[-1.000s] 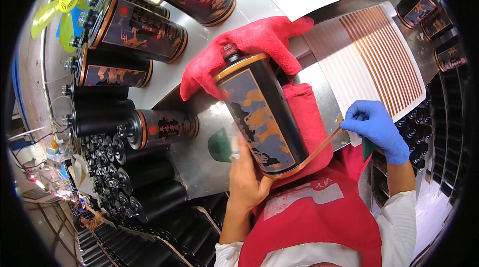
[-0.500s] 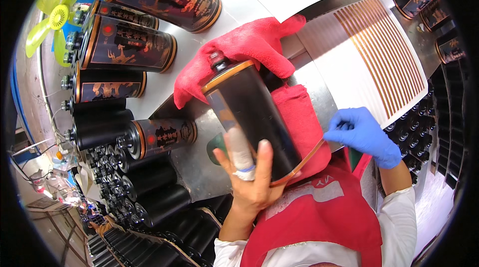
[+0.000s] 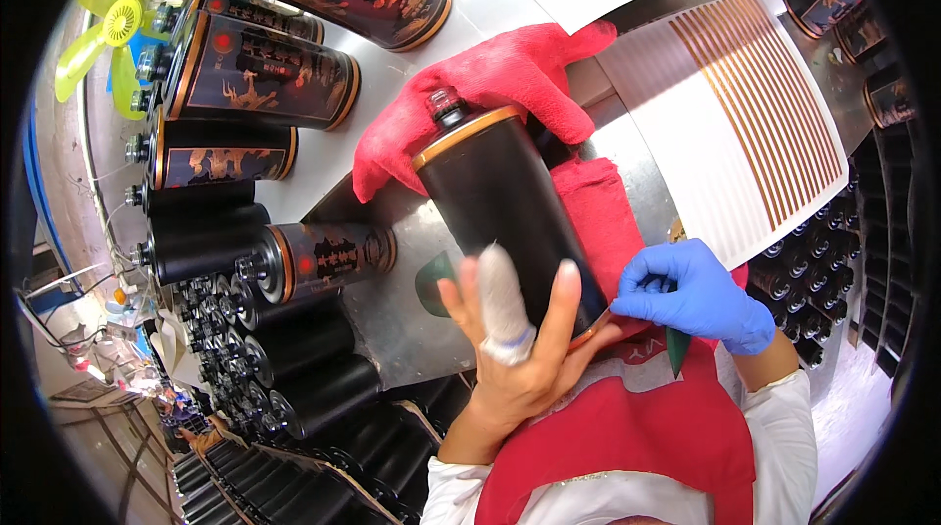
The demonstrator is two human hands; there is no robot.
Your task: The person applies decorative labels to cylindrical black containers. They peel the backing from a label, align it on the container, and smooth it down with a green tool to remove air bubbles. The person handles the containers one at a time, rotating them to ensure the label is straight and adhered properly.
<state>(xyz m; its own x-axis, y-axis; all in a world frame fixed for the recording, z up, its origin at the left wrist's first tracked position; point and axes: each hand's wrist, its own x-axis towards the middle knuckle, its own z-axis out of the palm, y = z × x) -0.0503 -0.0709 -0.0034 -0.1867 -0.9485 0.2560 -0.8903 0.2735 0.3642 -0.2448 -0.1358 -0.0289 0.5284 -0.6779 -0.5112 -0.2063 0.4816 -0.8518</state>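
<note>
A black bottle [image 3: 505,201] lies tilted on the red towel [image 3: 490,74], neck away from me, with a gold band around its shoulder. My left hand [image 3: 524,358] cradles its lower end with spread fingers, one wearing a pale fabric finger cover. At the bottle's base edge, my blue-gloved right hand [image 3: 686,295] pinches finger and thumb together on the end of a thin gold strip [image 3: 585,335]. Most of that strip is hidden by my left fingers. A dark green pointed piece [image 3: 677,350] shows below the glove; whether the hand holds it I cannot tell.
A white sheet with rows of gold strips [image 3: 765,103] lies at right. Decorated bottles [image 3: 265,69] stand at left, with another decorated bottle [image 3: 328,260] and plain black bottles [image 3: 323,398] nearer. A green piece [image 3: 431,285] rests on the metal table [image 3: 402,329]. A green fan [image 3: 122,23] stands far left.
The bottle has rolled, turning its patterned side out of view. My right hand has moved down and left to the bottle's base, bringing the strip's stretched end in. My left hand has shifted right.
</note>
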